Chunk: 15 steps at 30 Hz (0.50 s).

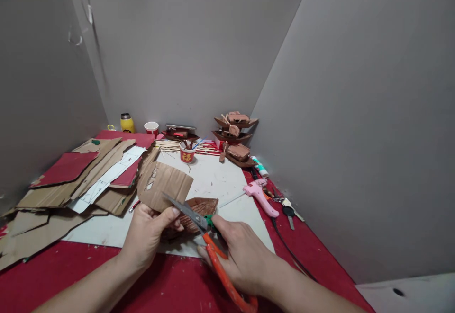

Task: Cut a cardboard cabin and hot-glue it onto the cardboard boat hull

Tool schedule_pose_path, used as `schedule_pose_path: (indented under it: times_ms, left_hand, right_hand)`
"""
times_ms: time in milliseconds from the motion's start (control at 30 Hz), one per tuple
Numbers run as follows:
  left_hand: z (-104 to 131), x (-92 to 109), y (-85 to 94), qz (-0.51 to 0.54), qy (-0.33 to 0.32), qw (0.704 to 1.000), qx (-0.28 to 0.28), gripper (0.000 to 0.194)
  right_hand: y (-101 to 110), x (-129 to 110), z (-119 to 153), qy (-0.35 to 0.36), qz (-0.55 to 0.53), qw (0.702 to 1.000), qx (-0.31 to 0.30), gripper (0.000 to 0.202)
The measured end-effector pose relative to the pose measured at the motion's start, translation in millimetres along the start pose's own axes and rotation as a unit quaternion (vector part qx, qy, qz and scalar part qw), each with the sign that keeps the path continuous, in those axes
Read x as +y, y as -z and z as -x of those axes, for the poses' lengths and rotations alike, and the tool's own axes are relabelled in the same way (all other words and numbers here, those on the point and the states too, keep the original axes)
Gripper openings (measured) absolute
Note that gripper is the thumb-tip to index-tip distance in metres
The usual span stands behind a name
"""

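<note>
My left hand (151, 225) pinches the lower edge of a brown piece of cardboard (170, 180), which has a torn patch near its left side. In my right hand (241, 251) is a pair of scissors (220, 261) with orange handles and a green part near the pivot. Their blades lie across the lower right part of the cardboard; whether they are spread cannot be made out. Under and behind both hands sits a brown model boat hull (199, 207), partly hidden by the blades and fingers.
Cardboard sheets (53, 197) and a white paper template (106, 180) are piled at the left. Farther back stand a red paper cup (187, 154), thin wooden sticks (209, 151), a yellow bottle (127, 123) and several model boats (236, 126). A pink glue gun (261, 197) with its cable lies right.
</note>
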<state>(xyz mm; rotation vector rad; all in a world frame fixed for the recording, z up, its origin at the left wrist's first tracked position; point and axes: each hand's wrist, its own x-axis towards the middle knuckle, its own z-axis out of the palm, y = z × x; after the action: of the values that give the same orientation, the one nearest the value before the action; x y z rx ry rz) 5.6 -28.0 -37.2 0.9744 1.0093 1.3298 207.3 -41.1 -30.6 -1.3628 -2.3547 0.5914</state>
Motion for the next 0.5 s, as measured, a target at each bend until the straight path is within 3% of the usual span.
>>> schedule_pose_path:
  times_ms: [233,367,500]
  left_hand:
    - [1.6,2.1,-0.2,-0.022,0.009,1.0,0.004,0.024]
    - [0.9,4.4,1.3,0.001,-0.001,1.0,-0.013,0.022]
    - [-4.3,13.5,5.6,0.038,-0.023,0.999,0.016,0.02]
  right_hand:
    - [0.3,-0.3,0.7,-0.009,0.0,1.0,-0.008,0.023]
    - [5.4,-1.6,0.4,-0.017,0.005,0.999,-0.043,0.018]
    - [14.3,1.0,5.0,-0.019,-0.006,0.998,-0.065,0.015]
